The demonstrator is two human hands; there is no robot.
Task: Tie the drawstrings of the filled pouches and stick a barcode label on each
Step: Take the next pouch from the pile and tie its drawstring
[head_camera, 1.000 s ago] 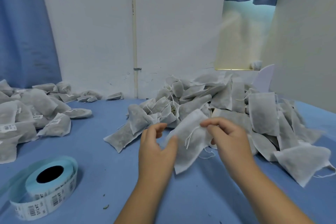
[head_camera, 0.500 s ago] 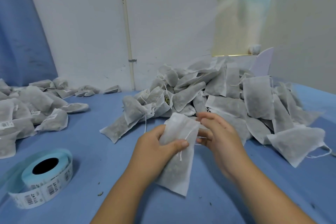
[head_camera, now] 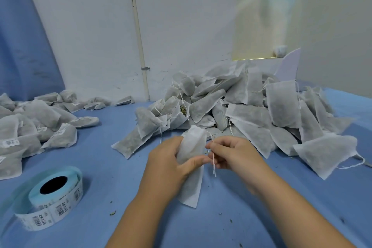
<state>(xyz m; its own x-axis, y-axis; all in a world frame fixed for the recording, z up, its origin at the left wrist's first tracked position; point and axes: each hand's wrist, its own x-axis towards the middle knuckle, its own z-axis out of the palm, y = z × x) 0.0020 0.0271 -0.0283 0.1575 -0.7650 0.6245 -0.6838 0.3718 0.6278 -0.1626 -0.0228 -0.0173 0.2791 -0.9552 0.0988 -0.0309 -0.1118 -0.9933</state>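
- Head view: a white, filled non-woven pouch (head_camera: 193,143) is gripped round its upper half by the left hand (head_camera: 165,167), over the blue tabletop (head_camera: 120,177).
- A thin white drawstring (head_camera: 213,165) is pinched by the right hand (head_camera: 233,153) just beside the pouch; a knot, if any, cannot be made out.
- A blue-backed roll of barcode labels (head_camera: 66,203) is seen near left, and a heap of grey pouches (head_camera: 251,110) behind.

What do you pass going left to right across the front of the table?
Label roll → left hand → pouch it grips → right hand, pinching the drawstring → last pouch of the big pile.
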